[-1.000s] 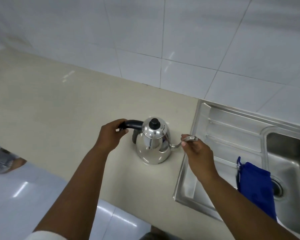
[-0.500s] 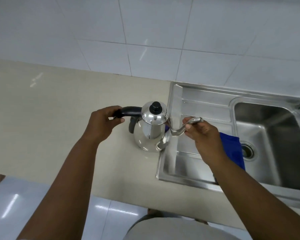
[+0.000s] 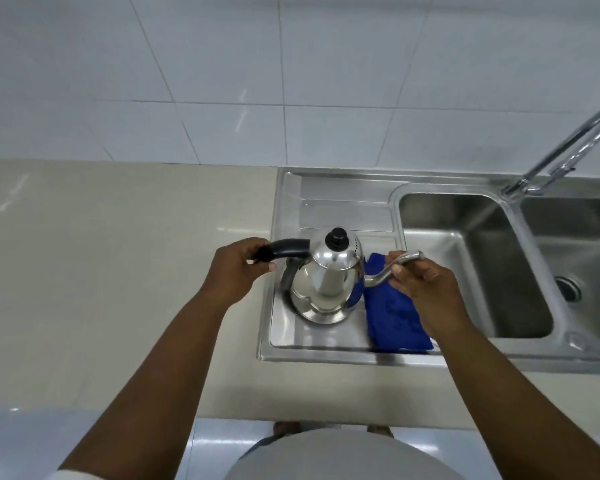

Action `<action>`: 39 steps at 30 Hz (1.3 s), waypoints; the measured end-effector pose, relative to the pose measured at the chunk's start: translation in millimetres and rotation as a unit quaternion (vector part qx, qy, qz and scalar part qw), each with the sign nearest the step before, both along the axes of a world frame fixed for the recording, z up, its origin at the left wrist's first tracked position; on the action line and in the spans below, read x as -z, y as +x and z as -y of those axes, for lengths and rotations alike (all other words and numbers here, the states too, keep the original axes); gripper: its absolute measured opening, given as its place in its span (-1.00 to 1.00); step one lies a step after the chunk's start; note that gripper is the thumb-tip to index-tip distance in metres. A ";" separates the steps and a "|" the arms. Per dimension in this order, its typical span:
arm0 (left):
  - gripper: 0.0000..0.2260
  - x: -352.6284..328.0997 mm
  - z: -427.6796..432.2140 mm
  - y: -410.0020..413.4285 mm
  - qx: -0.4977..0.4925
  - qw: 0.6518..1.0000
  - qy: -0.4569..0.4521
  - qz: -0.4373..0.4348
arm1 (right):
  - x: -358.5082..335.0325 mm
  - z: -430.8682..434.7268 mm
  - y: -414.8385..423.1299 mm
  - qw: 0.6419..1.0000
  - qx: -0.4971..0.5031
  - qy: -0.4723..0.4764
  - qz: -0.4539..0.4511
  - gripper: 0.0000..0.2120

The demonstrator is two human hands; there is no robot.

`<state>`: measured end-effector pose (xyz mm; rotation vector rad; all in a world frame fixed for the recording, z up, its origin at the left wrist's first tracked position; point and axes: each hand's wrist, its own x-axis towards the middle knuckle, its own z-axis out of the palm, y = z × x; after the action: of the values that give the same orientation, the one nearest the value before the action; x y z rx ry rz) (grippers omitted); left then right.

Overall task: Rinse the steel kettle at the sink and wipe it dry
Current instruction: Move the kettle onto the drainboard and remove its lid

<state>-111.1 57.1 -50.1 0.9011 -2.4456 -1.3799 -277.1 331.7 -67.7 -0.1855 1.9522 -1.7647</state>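
A shiny steel kettle [image 3: 323,285] with a black lid knob and black handle is upright over the sink's drainboard [image 3: 340,209]. My left hand [image 3: 238,268] grips the black handle at the kettle's left. My right hand [image 3: 421,282] pinches the thin curved spout on its right. A folded blue cloth [image 3: 392,313] lies on the drainboard, under my right hand and just right of the kettle. I cannot tell if the kettle's base touches the drainboard.
A steel basin [image 3: 465,258] lies right of the drainboard, with a second basin [image 3: 582,251] and its drain further right. A chrome tap [image 3: 568,154] arches over them from the back. A beige counter [image 3: 101,271] spreads left; a white tiled wall [image 3: 257,74] stands behind.
Both hands have carried the kettle to the right, from the beige counter over onto the drainboard next to the blue cloth. The view has swung right, showing the basins and tap.
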 end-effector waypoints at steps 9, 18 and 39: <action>-0.68 12.9 -16.7 -4.5 -0.033 0.999 0.026 0.004 | 14.8 -14.1 -5.3 0.999 -0.023 0.027 -0.022 -0.77; -0.61 7.2 -24.9 -10.6 0.005 0.999 -0.030 0.043 | 19.1 -14.5 -6.5 0.995 -0.050 0.037 -0.073 -0.80; -0.62 2.8 -97.7 -75.7 0.078 0.965 -0.236 -0.079 | 25.6 -9.9 -1.7 0.997 -0.028 0.018 -0.063 -0.81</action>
<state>-186.8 154.8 -52.9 0.4749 -2.5894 -0.8029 -278.8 341.7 -93.3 -0.3440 2.0438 -1.7190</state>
